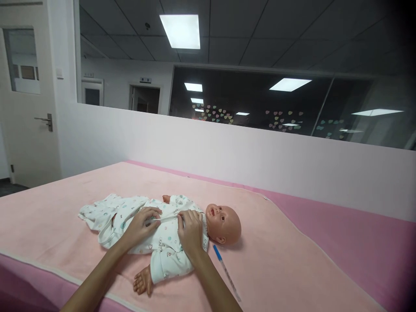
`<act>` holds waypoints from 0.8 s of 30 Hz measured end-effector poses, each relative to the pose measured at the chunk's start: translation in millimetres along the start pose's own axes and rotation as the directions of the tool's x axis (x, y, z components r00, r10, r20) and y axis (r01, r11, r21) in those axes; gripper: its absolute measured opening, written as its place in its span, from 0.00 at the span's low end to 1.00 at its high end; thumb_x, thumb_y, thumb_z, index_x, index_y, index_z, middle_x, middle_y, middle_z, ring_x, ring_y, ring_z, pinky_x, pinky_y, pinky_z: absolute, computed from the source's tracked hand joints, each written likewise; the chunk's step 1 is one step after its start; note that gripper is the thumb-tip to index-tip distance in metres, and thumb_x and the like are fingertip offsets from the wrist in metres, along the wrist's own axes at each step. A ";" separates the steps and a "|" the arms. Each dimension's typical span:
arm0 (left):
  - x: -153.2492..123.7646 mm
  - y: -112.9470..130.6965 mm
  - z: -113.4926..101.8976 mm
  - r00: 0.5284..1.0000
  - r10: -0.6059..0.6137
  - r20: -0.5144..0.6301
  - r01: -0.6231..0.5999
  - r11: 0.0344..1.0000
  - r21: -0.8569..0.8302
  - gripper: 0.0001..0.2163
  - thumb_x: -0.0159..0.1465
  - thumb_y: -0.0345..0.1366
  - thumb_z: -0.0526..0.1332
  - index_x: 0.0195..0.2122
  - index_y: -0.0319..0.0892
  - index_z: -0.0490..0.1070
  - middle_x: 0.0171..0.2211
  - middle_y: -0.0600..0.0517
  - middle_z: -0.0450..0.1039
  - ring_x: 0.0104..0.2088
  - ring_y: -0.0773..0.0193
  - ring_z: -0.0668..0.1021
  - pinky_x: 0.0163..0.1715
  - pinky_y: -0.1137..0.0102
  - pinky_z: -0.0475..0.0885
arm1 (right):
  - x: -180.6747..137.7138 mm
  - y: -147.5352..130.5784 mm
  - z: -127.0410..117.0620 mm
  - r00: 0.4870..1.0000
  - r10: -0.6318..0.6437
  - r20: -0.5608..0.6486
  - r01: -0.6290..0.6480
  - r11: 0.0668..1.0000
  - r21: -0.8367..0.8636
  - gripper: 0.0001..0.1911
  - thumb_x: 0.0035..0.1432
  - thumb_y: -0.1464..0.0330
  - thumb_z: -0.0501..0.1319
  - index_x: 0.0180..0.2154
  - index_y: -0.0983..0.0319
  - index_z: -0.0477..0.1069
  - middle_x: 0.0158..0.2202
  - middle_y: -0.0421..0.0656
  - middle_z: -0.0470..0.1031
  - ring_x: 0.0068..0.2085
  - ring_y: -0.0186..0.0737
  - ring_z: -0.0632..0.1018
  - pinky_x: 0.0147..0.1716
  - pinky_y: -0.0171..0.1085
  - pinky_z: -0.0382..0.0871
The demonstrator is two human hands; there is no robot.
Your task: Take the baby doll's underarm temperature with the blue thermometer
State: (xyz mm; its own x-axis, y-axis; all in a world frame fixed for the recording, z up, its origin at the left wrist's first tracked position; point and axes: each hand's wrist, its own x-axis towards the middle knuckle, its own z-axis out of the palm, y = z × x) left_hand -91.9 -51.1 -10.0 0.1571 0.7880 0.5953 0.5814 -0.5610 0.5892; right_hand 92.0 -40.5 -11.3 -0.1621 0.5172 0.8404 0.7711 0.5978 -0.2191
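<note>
A baby doll (224,223) lies on its back, head to the right, in a white printed baby shirt (169,234) and matching trousers (107,212). My left hand (144,223) is over the doll's belly, its fingers curled and pinching the shirt front. Higher up, at the chest, my right hand (191,229) has its fingers closed on the shirt's front edge. A narrow strip of white cloth runs between the two hands. Below the doll's head lies a thin clear tube with a blue cap (217,252), which looks like a cased thermometer.
A pale pink blanket (279,260) covers much of the darker pink padded surface (357,234). Behind it rises a low white wall (260,160) with a large window (243,95) above. A door (29,130) stands at the far left.
</note>
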 end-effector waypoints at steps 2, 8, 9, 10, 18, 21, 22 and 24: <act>-0.7 1.2 -0.2 1.000 -0.018 -0.004 0.018 1.000 -0.010 0.08 0.58 0.39 0.54 0.30 0.43 0.70 0.36 0.50 0.74 0.39 0.59 0.74 0.39 0.67 0.68 | -0.5 -0.4 -0.4 1.000 0.013 0.012 -0.013 1.000 0.005 0.07 0.57 0.74 0.51 0.29 0.61 0.65 0.27 0.39 0.69 0.32 0.36 0.66 0.37 0.37 0.52; -4.7 -2.8 2.2 0.995 -0.095 -0.001 0.095 0.995 0.011 0.11 0.60 0.43 0.54 0.29 0.42 0.69 0.28 0.52 0.75 0.30 0.61 0.75 0.29 0.70 0.68 | -1.2 1.8 1.8 1.000 0.005 0.008 -0.005 1.000 0.021 0.07 0.56 0.74 0.52 0.29 0.61 0.66 0.27 0.39 0.69 0.32 0.36 0.67 0.37 0.37 0.52; -5.1 -4.2 2.7 0.996 -0.089 -0.003 0.089 0.995 0.041 0.11 0.59 0.44 0.54 0.29 0.42 0.69 0.29 0.53 0.75 0.31 0.61 0.76 0.30 0.69 0.68 | -1.0 2.2 2.3 1.000 -0.001 0.004 0.000 1.000 0.018 0.07 0.56 0.74 0.52 0.29 0.61 0.66 0.27 0.39 0.69 0.31 0.36 0.67 0.37 0.37 0.52; -5.4 -5.7 3.0 0.997 -0.076 -0.004 0.077 0.995 0.071 0.11 0.59 0.44 0.55 0.29 0.42 0.70 0.29 0.53 0.75 0.31 0.60 0.76 0.31 0.69 0.69 | -0.8 2.6 2.6 1.000 -0.006 -0.002 0.006 1.000 0.012 0.07 0.56 0.74 0.52 0.28 0.61 0.66 0.27 0.39 0.69 0.31 0.36 0.67 0.37 0.37 0.52; -6.7 -16.1 4.7 0.996 0.070 0.049 -0.079 0.978 0.194 0.12 0.59 0.42 0.55 0.38 0.47 0.75 0.41 0.52 0.76 0.43 0.57 0.76 0.44 0.63 0.70 | -0.7 0.8 1.0 1.000 0.012 -0.005 -0.012 1.000 0.005 0.07 0.57 0.74 0.51 0.29 0.61 0.65 0.28 0.39 0.69 0.32 0.36 0.66 0.37 0.37 0.53; -7.1 -18.7 11.3 0.993 0.114 0.024 -0.116 0.958 0.263 0.12 0.61 0.39 0.53 0.41 0.47 0.73 0.44 0.51 0.75 0.45 0.57 0.75 0.45 0.63 0.70 | -1.4 0.8 1.3 1.000 0.013 -0.007 -0.013 1.000 -0.002 0.07 0.57 0.74 0.51 0.29 0.61 0.65 0.28 0.39 0.68 0.32 0.36 0.67 0.37 0.37 0.53; -7.4 -19.1 13.6 0.992 0.127 0.006 -0.123 0.946 0.300 0.12 0.61 0.38 0.53 0.41 0.46 0.73 0.44 0.50 0.74 0.45 0.58 0.75 0.45 0.64 0.71 | -1.5 1.0 1.5 1.000 0.015 -0.010 -0.015 1.000 -0.003 0.07 0.57 0.74 0.52 0.29 0.61 0.65 0.28 0.39 0.68 0.32 0.36 0.67 0.37 0.37 0.53; -7.9 -19.1 17.2 0.986 0.167 -0.007 -0.152 0.917 0.368 0.12 0.62 0.36 0.52 0.41 0.44 0.73 0.44 0.48 0.74 0.45 0.57 0.75 0.45 0.64 0.71 | -1.4 1.2 1.6 1.000 0.021 -0.013 -0.021 1.000 -0.003 0.07 0.57 0.74 0.51 0.29 0.61 0.64 0.28 0.39 0.69 0.32 0.36 0.66 0.37 0.37 0.53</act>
State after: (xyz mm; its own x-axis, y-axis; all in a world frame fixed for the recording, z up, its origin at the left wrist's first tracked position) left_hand -90.5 -42.2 -35.5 0.2463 0.6818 0.6888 0.8034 -0.5412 0.2484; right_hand 92.1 -39.5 -13.6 -0.1376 0.5220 0.8418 0.7762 0.5848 -0.2357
